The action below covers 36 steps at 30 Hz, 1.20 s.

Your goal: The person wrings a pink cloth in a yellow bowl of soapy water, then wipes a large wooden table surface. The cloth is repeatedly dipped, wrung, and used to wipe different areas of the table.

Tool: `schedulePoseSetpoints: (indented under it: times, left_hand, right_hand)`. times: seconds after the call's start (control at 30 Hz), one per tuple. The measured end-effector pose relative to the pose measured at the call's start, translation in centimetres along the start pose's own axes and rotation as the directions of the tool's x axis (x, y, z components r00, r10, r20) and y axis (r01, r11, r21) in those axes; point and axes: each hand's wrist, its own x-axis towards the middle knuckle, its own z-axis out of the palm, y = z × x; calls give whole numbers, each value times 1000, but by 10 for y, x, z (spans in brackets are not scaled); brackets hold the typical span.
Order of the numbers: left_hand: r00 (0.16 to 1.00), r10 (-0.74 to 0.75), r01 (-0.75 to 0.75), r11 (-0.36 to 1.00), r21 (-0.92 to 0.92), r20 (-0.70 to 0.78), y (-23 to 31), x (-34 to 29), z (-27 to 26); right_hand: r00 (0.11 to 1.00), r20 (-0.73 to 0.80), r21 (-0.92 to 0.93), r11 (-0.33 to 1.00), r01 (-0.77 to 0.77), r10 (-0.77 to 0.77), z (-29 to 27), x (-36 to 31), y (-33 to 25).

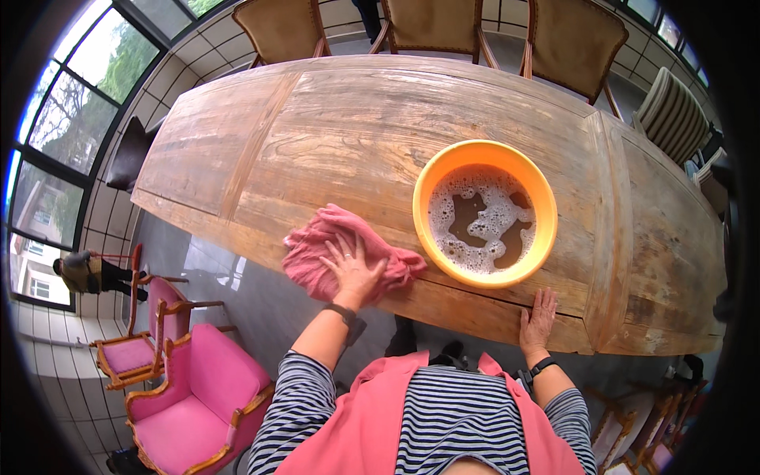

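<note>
My left hand (353, 271) lies spread on top of a crumpled pink cloth (317, 249) at the near edge of the wooden table (340, 134). The cloth bunches out around the palm, and part of it reaches over the table's edge. My right hand (539, 318) rests flat on the near edge, fingers stretched forward, holding nothing. Between and beyond the hands stands a yellow-orange basin (545, 202), partly filled with brownish water (467, 212) under white suds (500, 218). The cloth's right end comes close to the basin's side.
Brown upholstered chairs (435, 24) line the far side. A striped chair (673, 115) stands at the far right. Pink armchairs (194, 404) are at the lower left, near a standing person (91, 273) by the windows (67, 134). More chairs (641, 427) sit at the lower right.
</note>
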Motion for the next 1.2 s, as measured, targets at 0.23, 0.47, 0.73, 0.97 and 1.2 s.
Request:
schedulePoseSetpoints:
  times: [0.23,0.47,0.73,0.97,1.2]
  left_hand:
    - [983,183,-183,983,-22,-22,38,108,-5]
    - [952,304,-305,952,-18,-27,102,252,-25]
    - [920,391,-391,920,-27,-2,172,389,-43]
    - [910,412,-412,911,5,38,176,414,-46]
    - [845,532,-531,847,41,-49,122,310,-40]
  right_hand:
    - [999,15,1,999,-39,39,-12,2,-12]
    - [994,63,-15,996,-84,84,-20,4,-20]
    - [979,116,-72,985,-157,165,-27,3,-25]
    - [991,82,-92,991,-96,103,-27,4,-23]
    - [982,112,-86,986,-146,155,-29,6,-26]
